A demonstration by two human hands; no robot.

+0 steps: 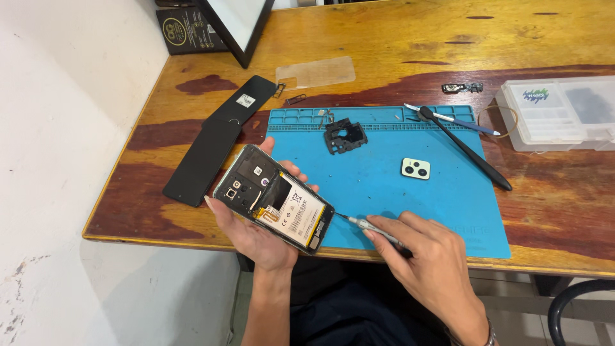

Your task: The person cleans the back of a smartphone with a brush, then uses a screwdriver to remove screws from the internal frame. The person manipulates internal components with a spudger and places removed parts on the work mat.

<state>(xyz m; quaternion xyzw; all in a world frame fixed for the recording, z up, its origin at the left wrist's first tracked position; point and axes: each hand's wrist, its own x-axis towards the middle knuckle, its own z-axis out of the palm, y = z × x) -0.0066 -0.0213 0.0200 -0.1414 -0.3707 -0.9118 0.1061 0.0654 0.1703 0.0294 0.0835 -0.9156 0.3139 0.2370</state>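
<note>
Both hands are busy at the near edge of the bench (384, 38). My left hand (256, 234) cradles an opened phone (274, 198) from underneath, fingers wrapped up around its far edge — back cover off, battery and dark boards facing up, the phone tilted over the bench edge. My right hand (426, 256) is closed around a small screwdriver (368, 224), its thin tip touching the phone's lower right corner. Behind them lies a blue work mat (397, 186), carrying a black plastic frame piece (344, 136), a pale camera cover (416, 168), a long black pry tool (464, 147) and a thin blue-handled tool (451, 119) crossing it. Left of the mat two black back panels (214, 138) lie end to end; a clear parts box (564, 112) sits at the right.
</note>
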